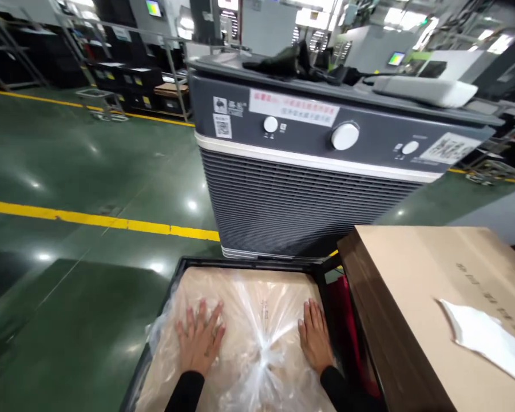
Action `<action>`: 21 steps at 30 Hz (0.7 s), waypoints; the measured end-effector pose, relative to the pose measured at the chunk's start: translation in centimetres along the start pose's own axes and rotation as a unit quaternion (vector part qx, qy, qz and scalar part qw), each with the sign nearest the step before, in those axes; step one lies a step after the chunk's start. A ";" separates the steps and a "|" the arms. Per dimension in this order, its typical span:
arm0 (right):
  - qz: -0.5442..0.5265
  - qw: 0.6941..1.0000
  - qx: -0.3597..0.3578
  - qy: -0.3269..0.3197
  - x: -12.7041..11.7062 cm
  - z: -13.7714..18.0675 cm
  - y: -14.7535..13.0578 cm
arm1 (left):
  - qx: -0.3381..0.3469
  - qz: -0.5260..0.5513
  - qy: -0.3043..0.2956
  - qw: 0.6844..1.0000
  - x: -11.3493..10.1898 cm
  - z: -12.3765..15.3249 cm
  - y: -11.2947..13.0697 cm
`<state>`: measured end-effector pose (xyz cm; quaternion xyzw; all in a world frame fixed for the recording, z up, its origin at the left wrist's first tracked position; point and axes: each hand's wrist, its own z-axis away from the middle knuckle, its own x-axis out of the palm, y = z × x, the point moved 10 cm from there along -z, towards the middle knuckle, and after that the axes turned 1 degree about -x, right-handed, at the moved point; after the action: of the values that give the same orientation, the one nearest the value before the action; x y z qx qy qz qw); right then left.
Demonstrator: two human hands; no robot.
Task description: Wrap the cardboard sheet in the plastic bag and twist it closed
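Both palms lie flat, fingers spread: left hand (199, 342) and right hand (314, 337) pressing the plastic bag (257, 343) in the black crate (249, 264).

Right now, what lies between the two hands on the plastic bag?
In the head view, only the gathered, twisted neck of the clear plastic bag lies between left hand and right hand.
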<state>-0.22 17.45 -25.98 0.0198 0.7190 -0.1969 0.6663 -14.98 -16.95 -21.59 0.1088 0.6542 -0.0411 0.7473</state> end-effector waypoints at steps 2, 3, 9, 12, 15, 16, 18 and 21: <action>0.006 1.000 0.013 0.001 0.6 0.8 0.2 | 0.018 -0.029 0.000 0.999 1.6 0.7 0.2; 0.007 1.000 0.018 0.002 0.8 1.0 0.2 | 0.020 -0.039 0.007 0.999 2.1 1.1 0.1; -0.026 0.999 0.031 0.019 -1.2 -0.7 -0.2 | 0.016 -0.022 -0.009 1.000 1.5 1.0 0.7; -0.058 0.996 0.058 0.042 -5.1 -0.4 0.5 | 0.015 0.002 -0.006 1.000 -1.4 0.8 0.2; -0.069 0.986 0.130 0.074 -8.5 3.9 1.9 | -0.017 0.005 0.019 1.000 -4.5 2.9 -3.0; -0.067 0.983 0.154 0.081 -8.8 6.1 2.1 | -0.032 0.009 0.025 0.999 -5.0 4.2 -4.3; -0.059 0.977 0.184 0.086 -7.9 10.5 1.5 | -0.054 0.021 0.020 0.998 -4.7 7.4 -6.9; -0.048 0.978 0.187 0.077 -3.7 14.9 -1.0 | -0.079 0.067 -0.046 0.994 -0.6 11.4 -9.1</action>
<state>14.07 12.73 -22.67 0.1249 0.7185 -0.3573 0.5835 -5.87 -28.38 -20.58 0.0913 0.6118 0.0558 0.7837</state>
